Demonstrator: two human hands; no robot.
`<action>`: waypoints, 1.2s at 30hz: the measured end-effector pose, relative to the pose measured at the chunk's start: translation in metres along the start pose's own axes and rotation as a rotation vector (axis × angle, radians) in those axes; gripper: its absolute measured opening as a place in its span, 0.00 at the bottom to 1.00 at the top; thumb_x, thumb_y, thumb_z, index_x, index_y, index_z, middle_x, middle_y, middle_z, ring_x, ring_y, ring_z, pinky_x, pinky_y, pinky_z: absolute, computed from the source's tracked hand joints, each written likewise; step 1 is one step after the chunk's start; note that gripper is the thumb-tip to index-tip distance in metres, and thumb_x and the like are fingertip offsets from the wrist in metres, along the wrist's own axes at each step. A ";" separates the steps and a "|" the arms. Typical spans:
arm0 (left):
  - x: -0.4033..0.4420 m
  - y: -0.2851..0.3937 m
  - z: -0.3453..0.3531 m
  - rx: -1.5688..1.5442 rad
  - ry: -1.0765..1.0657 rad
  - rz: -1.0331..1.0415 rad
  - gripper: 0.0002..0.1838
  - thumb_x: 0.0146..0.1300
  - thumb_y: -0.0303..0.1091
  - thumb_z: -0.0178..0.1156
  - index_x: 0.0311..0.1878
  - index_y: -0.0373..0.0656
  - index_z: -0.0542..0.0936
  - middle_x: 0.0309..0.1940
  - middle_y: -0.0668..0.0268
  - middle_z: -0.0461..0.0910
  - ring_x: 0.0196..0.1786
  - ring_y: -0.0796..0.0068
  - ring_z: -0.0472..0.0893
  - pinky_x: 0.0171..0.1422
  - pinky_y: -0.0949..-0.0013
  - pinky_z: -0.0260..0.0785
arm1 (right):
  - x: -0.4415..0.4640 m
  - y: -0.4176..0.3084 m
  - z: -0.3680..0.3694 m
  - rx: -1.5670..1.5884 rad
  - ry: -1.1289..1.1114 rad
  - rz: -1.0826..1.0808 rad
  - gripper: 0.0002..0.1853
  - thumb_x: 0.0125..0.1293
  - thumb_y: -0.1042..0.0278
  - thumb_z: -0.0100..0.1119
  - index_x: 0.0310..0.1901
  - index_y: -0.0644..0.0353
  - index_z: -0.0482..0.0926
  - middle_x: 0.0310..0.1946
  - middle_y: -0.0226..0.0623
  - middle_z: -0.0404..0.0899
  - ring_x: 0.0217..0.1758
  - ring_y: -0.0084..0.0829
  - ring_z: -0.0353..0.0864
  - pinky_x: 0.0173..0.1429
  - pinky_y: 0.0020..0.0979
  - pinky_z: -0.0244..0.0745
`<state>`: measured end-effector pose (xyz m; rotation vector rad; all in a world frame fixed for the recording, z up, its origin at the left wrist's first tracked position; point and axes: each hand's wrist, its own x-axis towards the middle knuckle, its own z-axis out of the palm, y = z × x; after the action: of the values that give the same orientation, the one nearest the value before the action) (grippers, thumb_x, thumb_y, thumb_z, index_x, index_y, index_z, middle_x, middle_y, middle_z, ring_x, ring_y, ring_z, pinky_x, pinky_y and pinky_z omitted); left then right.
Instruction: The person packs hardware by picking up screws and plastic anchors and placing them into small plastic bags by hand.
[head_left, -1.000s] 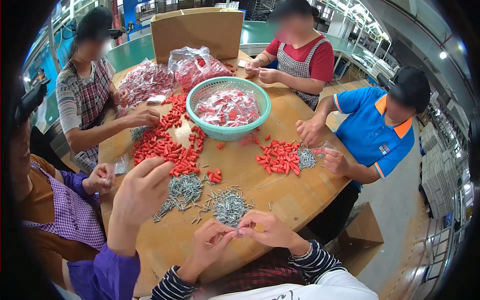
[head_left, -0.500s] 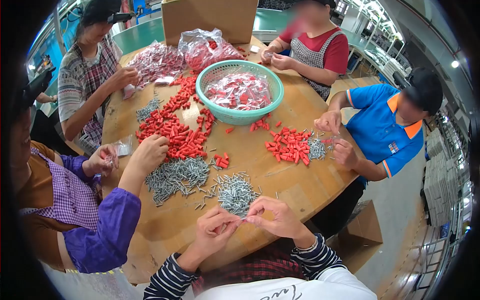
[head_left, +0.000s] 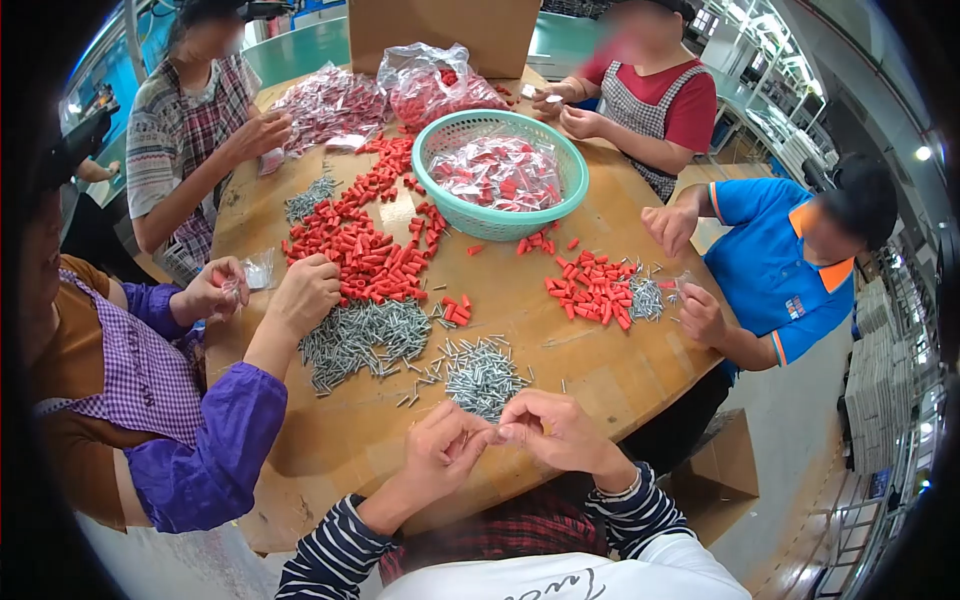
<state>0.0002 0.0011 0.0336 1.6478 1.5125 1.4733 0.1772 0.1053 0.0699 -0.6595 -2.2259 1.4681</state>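
My left hand (head_left: pixel 440 452) and my right hand (head_left: pixel 553 430) meet fingertip to fingertip at the near edge of the table. Both are closed in a pinch. Whatever lies between the fingertips is too small and too covered to make out. Just beyond my fingers is a pile of grey metal screws (head_left: pixel 482 372). To its left spreads a larger heap of similar screws (head_left: pixel 365 340), bordering a big heap of red plastic wall plugs (head_left: pixel 365 260). A few loose red plugs (head_left: pixel 457 310) lie between the piles.
A green plastic basket (head_left: pixel 425 180) holds clear bags with red pieces. Behind it are more filled bags (head_left: pixel 335 105) and a cardboard box (head_left: pixel 440 35). Co-workers sit around the wooden table (head_left: pixel 480 520); one in blue (head_left: pixel 775 260) has plugs (head_left: pixel 590 285) and screws nearby.
The view has shifted slightly, moving the tabletop rightward. My hands stay pinched together. The blue-shirted co-worker's hands have moved apart, one drawing back from a small clear bag.
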 end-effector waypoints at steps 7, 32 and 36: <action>0.000 -0.016 0.004 -0.128 0.165 -0.183 0.07 0.69 0.28 0.60 0.47 0.41 0.84 0.31 0.70 0.75 0.28 0.83 0.69 0.30 0.76 0.59 | 0.079 -0.025 -0.043 0.321 0.686 -0.253 0.07 0.69 0.75 0.59 0.46 0.67 0.78 0.46 0.32 0.82 0.44 0.22 0.82 0.47 0.24 0.76; -0.007 -0.010 0.010 -0.526 0.096 -0.224 0.15 0.77 0.34 0.49 0.56 0.36 0.79 0.53 0.63 0.74 0.32 0.85 0.72 0.32 0.80 0.67 | 0.012 0.016 0.057 0.028 0.317 -0.149 0.06 0.63 0.76 0.64 0.41 0.66 0.81 0.35 0.40 0.80 0.37 0.34 0.80 0.43 0.30 0.75; -0.006 -0.004 0.010 -0.543 0.112 -0.291 0.17 0.78 0.38 0.49 0.57 0.37 0.79 0.43 0.69 0.76 0.27 0.88 0.68 0.28 0.81 0.58 | 0.007 0.019 0.046 0.174 0.322 -0.039 0.06 0.66 0.74 0.65 0.41 0.67 0.82 0.38 0.36 0.81 0.39 0.24 0.78 0.44 0.26 0.73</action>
<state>0.0083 -0.0001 0.0249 1.0005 1.1959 1.6411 0.1488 0.0814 0.0355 -0.7323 -1.8363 1.4052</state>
